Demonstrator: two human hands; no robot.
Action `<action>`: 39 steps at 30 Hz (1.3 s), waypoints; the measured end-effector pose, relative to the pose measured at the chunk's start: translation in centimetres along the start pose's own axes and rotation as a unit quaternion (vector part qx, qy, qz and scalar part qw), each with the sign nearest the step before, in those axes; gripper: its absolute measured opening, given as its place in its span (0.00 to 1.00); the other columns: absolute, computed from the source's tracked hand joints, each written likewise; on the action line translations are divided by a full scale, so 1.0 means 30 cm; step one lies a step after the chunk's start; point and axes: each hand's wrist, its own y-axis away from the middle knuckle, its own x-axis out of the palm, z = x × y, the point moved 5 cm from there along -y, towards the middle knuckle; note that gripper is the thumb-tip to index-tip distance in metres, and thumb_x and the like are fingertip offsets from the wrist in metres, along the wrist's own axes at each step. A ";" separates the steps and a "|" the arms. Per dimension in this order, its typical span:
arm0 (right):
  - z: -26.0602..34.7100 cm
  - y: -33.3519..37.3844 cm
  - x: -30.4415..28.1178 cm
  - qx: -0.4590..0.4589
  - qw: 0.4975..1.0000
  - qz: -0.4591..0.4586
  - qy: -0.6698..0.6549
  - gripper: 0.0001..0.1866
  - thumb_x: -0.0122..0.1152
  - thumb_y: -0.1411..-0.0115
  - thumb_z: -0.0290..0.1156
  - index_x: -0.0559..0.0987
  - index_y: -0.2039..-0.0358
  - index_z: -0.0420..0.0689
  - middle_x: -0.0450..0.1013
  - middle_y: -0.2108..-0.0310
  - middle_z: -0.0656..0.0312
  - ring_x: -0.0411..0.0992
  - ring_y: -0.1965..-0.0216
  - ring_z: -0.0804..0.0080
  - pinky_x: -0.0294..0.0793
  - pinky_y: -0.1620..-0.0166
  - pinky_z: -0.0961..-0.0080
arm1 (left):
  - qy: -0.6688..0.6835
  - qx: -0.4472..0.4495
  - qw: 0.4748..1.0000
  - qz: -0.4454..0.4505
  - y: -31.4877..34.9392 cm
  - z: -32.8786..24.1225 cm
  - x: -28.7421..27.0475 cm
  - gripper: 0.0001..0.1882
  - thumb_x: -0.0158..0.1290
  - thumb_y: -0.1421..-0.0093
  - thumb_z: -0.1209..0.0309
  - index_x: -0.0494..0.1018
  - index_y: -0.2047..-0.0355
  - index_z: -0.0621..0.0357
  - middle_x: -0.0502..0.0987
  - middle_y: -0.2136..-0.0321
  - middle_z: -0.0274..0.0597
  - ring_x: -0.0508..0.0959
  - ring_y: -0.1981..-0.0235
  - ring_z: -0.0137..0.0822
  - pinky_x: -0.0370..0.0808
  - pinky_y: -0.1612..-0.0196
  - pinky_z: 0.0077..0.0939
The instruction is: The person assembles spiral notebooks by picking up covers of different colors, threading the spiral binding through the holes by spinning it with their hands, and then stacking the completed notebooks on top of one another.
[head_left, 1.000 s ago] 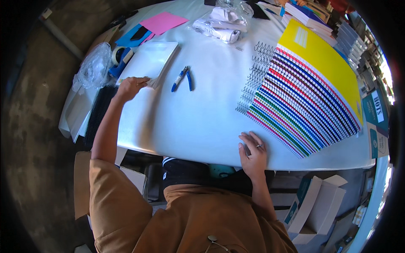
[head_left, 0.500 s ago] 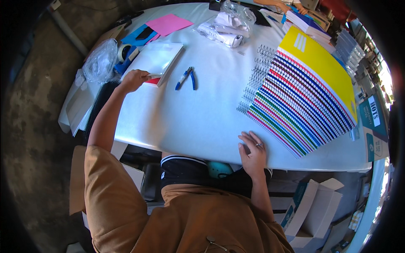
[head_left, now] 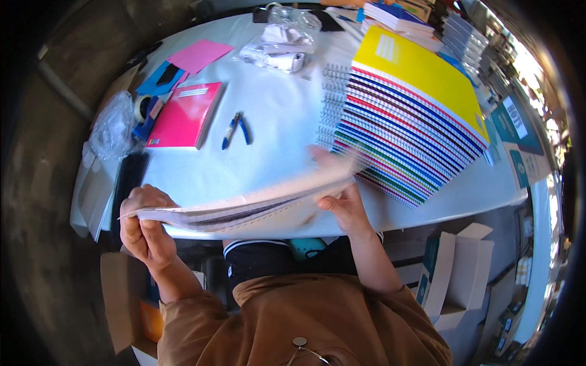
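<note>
A notebook (head_left: 262, 198) spans the space between my hands above the table's near edge, seen nearly edge-on and partly blurred. Its left end is gripped by my left hand (head_left: 148, 226), fingers closed round the pages. My right hand (head_left: 348, 210) has its thumb against the near side of the other end; its remaining fingers are blurred or hidden behind. A pink-red notebook (head_left: 185, 116) lies flat at the left. Beside it are blue-handled pliers (head_left: 235, 130) with handles spread. At the right, a fanned stack of spiral notebooks (head_left: 409, 122) has a yellow cover (head_left: 421, 70) on top.
The white-covered table (head_left: 274, 110) carries plastic-wrapped white material (head_left: 279, 47) at the back. Pink sheets (head_left: 198, 56), a tape dispenser (head_left: 146, 119) and a crumpled plastic bag (head_left: 113, 125) sit at the left. A cardboard box (head_left: 458, 274) stands open below the right edge.
My left hand has lifted the white-covered notebook off the pink-red one and brought it nearer. My right hand has risen from the table to the notebook's other end. The view has shifted.
</note>
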 end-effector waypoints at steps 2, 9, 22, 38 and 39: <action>0.060 0.016 0.002 -0.030 0.999 -0.013 0.006 0.29 0.65 0.51 0.27 0.66 0.49 0.37 0.69 0.54 0.56 0.68 0.54 0.73 0.66 0.51 0.75 | 0.024 -0.094 0.986 -0.136 0.080 0.053 -0.012 0.15 0.44 0.38 0.66 0.66 0.63 0.71 0.70 0.70 0.45 0.69 0.70 0.31 0.66 0.65 0.21; 0.058 0.001 -0.158 0.026 0.982 -0.103 0.154 0.14 0.67 0.53 0.25 0.77 0.65 0.36 0.76 0.70 0.61 0.73 0.68 0.77 0.73 0.62 0.80 | 0.152 -0.428 0.891 -0.014 0.356 0.407 0.237 0.24 0.50 0.50 0.81 0.62 0.51 0.66 0.70 0.55 0.43 0.71 0.56 0.33 0.64 0.51 0.26; -0.021 0.052 -0.240 0.020 0.962 -0.096 0.254 0.19 0.70 0.57 0.25 0.74 0.63 0.37 0.75 0.65 0.60 0.71 0.64 0.77 0.70 0.58 0.79 | 0.133 -0.457 0.877 0.069 0.405 0.417 0.403 0.14 0.46 0.53 0.83 0.70 0.64 0.68 0.75 0.65 0.42 0.73 0.63 0.30 0.67 0.56 0.23; 0.164 0.029 -0.229 -0.028 0.960 -0.084 0.267 0.12 0.62 0.50 0.22 0.77 0.62 0.35 0.75 0.67 0.60 0.72 0.67 0.74 0.69 0.60 0.81 | -0.390 -0.270 0.859 0.192 0.406 0.424 0.268 0.14 0.53 0.55 0.74 0.73 0.65 0.60 0.75 0.68 0.48 0.75 0.66 0.47 0.70 0.62 0.38; 0.171 0.041 -0.253 -0.052 0.944 -0.085 0.314 0.12 0.63 0.51 0.21 0.77 0.64 0.34 0.75 0.67 0.59 0.72 0.66 0.73 0.69 0.59 0.79 | -0.411 -0.306 0.838 0.188 0.398 0.456 0.184 0.14 0.54 0.54 0.73 0.73 0.65 0.59 0.75 0.66 0.44 0.75 0.65 0.46 0.71 0.62 0.37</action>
